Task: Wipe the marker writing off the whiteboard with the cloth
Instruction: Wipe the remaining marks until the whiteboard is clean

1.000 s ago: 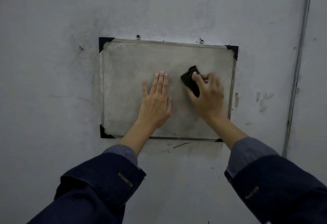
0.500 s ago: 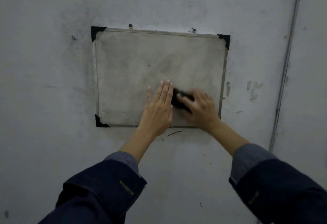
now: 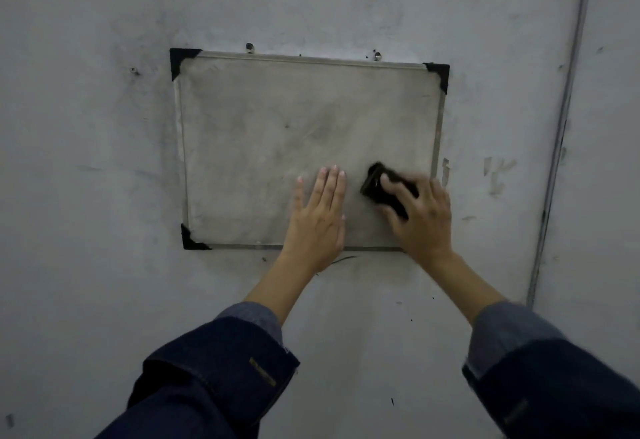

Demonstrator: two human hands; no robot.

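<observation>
- Whiteboard point(image 3: 263, 147) wiping is the job, and the wiping step looks to be going on right now.
- Nearest to the camera, at the bottom of the frame, are two dark blue sleeves point(image 3: 214, 376), one on each arm, reaching up toward the wall.
- Next comes the left hand point(image 3: 317, 220), in the lower middle of the frame. It lies flat on the board with its fingers straight and close together. It holds nothing. I think it is there to keep the board from wobbling.
- Just to its right is the right hand point(image 3: 420, 217), in the lower right part of the board. Its fingers bend over the cloth point(image 3: 381, 185) and press it on the board. The hand looks a bit blurry, so it may be rubbing.
- The cloth is small, dark and folded. It pokes out from under the fingers, up and to the left.
- The board hangs in the middle of the frame, with black corners point(image 3: 181, 59). It looks grey and smudgy. I cannot see any clear writing on it, only faint smears.
- Farthest back is the grey wall point(image 3: 86, 161), with small marks and a thin pipe point(image 3: 561, 127) running down the right side.
- Next, I think the cloth should rub the smudgy spots in the middle and top of the board, pressing hard, while the flat hand keeps the board steady.
</observation>
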